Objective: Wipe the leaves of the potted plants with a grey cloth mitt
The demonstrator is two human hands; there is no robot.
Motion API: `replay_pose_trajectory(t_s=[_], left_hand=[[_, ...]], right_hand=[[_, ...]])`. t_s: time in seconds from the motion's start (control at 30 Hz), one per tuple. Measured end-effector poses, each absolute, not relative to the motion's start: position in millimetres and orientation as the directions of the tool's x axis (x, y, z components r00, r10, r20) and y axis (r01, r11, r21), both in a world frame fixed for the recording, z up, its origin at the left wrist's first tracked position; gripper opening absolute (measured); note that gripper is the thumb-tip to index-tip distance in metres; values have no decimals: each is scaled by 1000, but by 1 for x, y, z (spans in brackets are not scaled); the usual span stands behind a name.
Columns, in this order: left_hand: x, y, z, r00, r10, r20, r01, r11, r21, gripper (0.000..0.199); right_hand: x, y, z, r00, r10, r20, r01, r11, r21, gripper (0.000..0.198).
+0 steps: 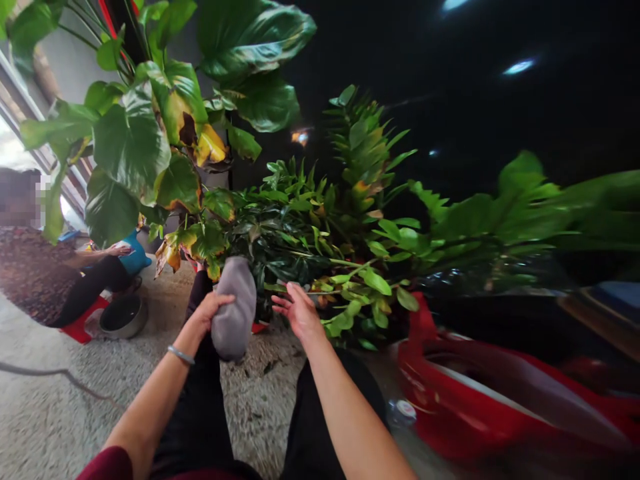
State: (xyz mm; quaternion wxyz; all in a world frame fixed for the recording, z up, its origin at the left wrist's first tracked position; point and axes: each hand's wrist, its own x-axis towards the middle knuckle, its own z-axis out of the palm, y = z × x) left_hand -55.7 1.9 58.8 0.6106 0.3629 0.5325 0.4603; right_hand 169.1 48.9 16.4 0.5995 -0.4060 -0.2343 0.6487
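A grey, elongated oval piece (234, 313) stands upright between my knees; it looks soft like fabric, and I cannot tell its exact kind. My left hand (213, 312) grips its left edge, thumb across the near face and the other fingers hidden behind. To the right of the grey piece, my right hand (303, 313) is raised and apart from it. Its fingers are spread with nothing in them, close to the leaves of a low green plant (350, 307). A bracelet (181, 355) circles my left wrist.
Large-leaved plants (133, 137) with some yellowed leaves rise in front. On the left, another person (35, 273) sits on a red stool (85, 320) beside a round pot (125, 317). A red bag (425, 393) stands at right near a clear bottle (403, 412). A cable (55, 370) crosses the rough floor.
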Motion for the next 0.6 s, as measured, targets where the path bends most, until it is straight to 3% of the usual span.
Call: replay_pose_trajectory(t_s=[0.1,0.17,0.3,0.4,0.5,0.6], left_hand=[[-65,-30,41,156,902,-403,-111,421,900,47],[-80,-44,50,180,904,-387,-146,414,899,46],[-90,-23,89,-85,951,-297,-367,247,897,37],[-68,11,100,-174,948,-266,-392,181,902,28],[-44,18,79,-99,954,-281,-312,239,920,38],[-42,-12,50,128,919,-372,-166,390,906,48]], right_hand=[[174,48,10,67,959,-276,-570,-190,-799,34],[178,45,6,65,953,-295,-550,-212,-808,34],[182,36,3,59,945,-321,-513,-247,-822,31],[182,33,3,65,941,-331,-499,-257,-828,28],[180,34,4,91,934,-346,-487,-261,-834,26],[181,34,5,102,929,-355,-479,-267,-836,24]])
